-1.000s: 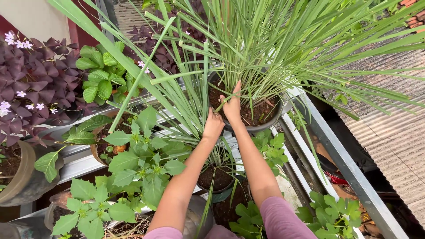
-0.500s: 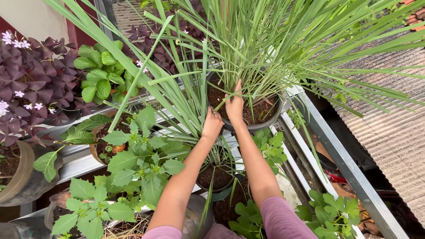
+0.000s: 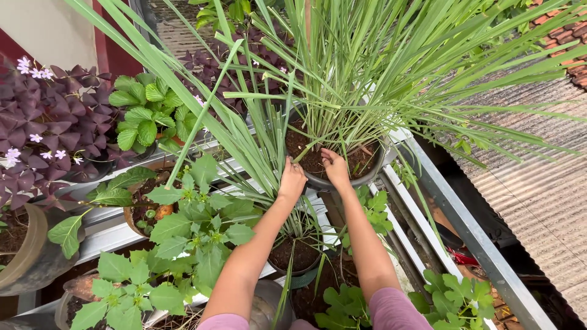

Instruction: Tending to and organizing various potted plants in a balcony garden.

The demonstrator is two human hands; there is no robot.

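- Head view: my left hand [image 3: 291,180] is curled at the near rim of the black pot [image 3: 374,166], fingers bent in against the edge; I cannot tell whether it truly grips the rim.
- My right hand [image 3: 337,168] rests on the same near rim, fingers curled down onto the dark soil [image 3: 354,164] at the base of the grass [image 3: 348,91]; I cannot tell if it holds anything.
- The pot sits up on a grey metal rack [image 3: 471,229], with the grass fanning out above both hands.
- Just below my hands, between my forearms, stands a smaller pot [image 3: 298,255] of thin grass.
- To my left grow broad green leaves [image 3: 195,226]; beyond them a purple plant [image 3: 55,122] with pale flowers, and a brown pot [image 3: 30,256] at the left edge.
- To the right of the rack lies a corrugated roof [image 3: 538,195].
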